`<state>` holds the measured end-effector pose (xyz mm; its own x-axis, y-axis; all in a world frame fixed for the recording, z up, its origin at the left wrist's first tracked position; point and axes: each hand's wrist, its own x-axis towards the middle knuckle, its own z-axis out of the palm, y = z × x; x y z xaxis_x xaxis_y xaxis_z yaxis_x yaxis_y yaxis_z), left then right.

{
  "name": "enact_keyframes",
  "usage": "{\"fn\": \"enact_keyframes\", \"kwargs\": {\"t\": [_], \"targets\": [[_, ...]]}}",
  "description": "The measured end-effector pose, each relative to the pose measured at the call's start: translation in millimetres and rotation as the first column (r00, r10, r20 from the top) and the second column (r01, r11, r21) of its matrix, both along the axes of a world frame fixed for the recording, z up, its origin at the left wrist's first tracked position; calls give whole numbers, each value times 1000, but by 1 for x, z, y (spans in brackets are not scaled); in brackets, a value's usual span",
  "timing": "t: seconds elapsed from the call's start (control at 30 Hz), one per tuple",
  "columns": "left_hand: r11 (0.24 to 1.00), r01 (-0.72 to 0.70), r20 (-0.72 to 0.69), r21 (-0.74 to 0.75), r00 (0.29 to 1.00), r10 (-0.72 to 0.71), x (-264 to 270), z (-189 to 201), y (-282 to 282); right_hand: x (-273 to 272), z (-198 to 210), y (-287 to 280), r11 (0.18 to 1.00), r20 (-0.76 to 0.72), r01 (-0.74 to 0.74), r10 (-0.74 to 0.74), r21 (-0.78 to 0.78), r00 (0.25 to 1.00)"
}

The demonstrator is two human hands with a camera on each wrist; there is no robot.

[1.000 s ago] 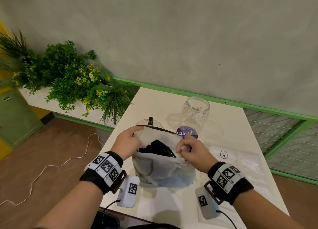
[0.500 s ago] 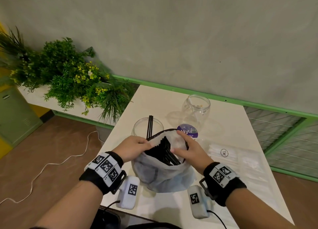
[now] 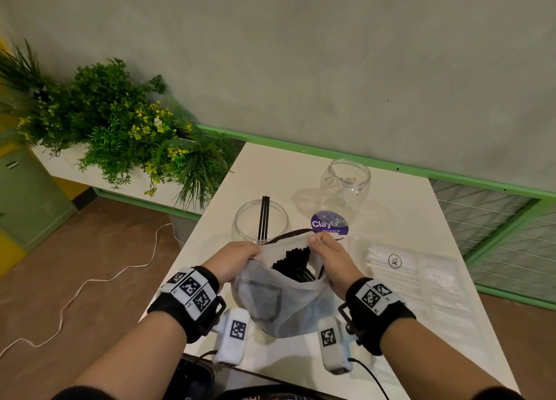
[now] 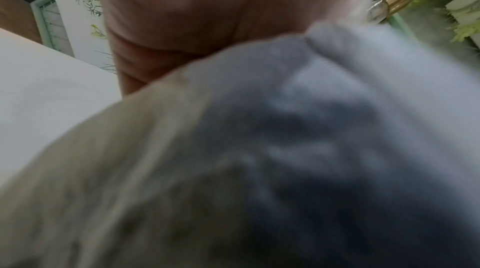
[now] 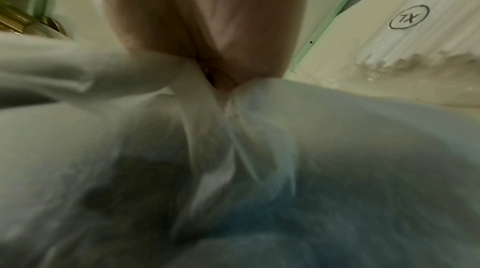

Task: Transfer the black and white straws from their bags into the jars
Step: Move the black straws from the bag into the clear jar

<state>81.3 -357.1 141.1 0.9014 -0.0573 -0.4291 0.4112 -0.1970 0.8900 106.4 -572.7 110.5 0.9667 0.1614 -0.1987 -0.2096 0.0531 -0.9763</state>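
Observation:
A translucent white bag (image 3: 282, 303) full of black straws (image 3: 293, 261) is held above the table's near part. My left hand (image 3: 237, 259) grips the bag's left rim, and my right hand (image 3: 326, 253) pinches its right rim, spreading the mouth wide. Behind the bag stands a clear jar (image 3: 260, 222) with a few black straws (image 3: 264, 216) leaning in it. A second clear jar (image 3: 345, 186) stands farther back. A clear bag of white straws (image 3: 409, 267) marked XL lies flat to the right. Both wrist views show blurred bag plastic (image 4: 285, 149) (image 5: 233, 169).
A round purple lid (image 3: 329, 223) lies between the jars. The white table (image 3: 391, 213) ends at a green-trimmed wall behind and a mesh fence at the right. A planter with green plants (image 3: 114, 128) stands left of the table. A white cable (image 3: 90, 282) trails on the floor.
The bag's mouth has been pulled wider and lowered, uncovering the near jar and its black straws. My right hand shifted from the rim's near side to its far right edge.

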Motion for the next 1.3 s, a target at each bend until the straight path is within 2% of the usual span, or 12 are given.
{"fn": "enact_keyframes", "kwargs": {"t": [0.07,0.17,0.23,0.33,0.43,0.5,0.63,0.77,0.9,1.03,1.17,1.3], "targets": [[998,14,17,55,1000,-15,2,-2,1,1,-2,1,998,-5,7,-8,-65,1000],[960,98,76,262,990,-122,-2,7,7,4,-14,-7,929,73,-40,71,-367,995],[851,82,186,519,961,-206,-14,24,9,5,-24,-11,884,105,-44,104,-465,989],[724,113,335,680,831,-444,-43,62,-5,7,-30,-9,847,166,-9,114,-532,980],[474,292,173,831,675,-718,-62,60,-27,11,-35,-5,794,270,22,181,-607,946],[382,264,105,886,687,-719,-60,43,-28,10,-34,-6,780,321,61,183,-623,929],[477,173,173,861,784,-597,-46,28,-18,-11,-9,-15,787,604,267,163,-557,780],[521,154,196,840,808,-555,-36,25,-14,-39,8,-20,733,643,170,432,-659,632],[539,109,237,835,813,-532,-27,25,-14,-44,-3,-21,610,490,96,523,-787,698],[559,-25,329,829,831,-449,-23,28,-9,-37,0,-20,504,435,147,519,-851,735],[612,-109,393,784,849,-352,-24,25,-2,-32,-3,-10,514,565,292,524,-807,637],[727,-62,360,683,895,-262,-21,19,9,-27,-17,-3,587,588,270,456,-763,669]]}}
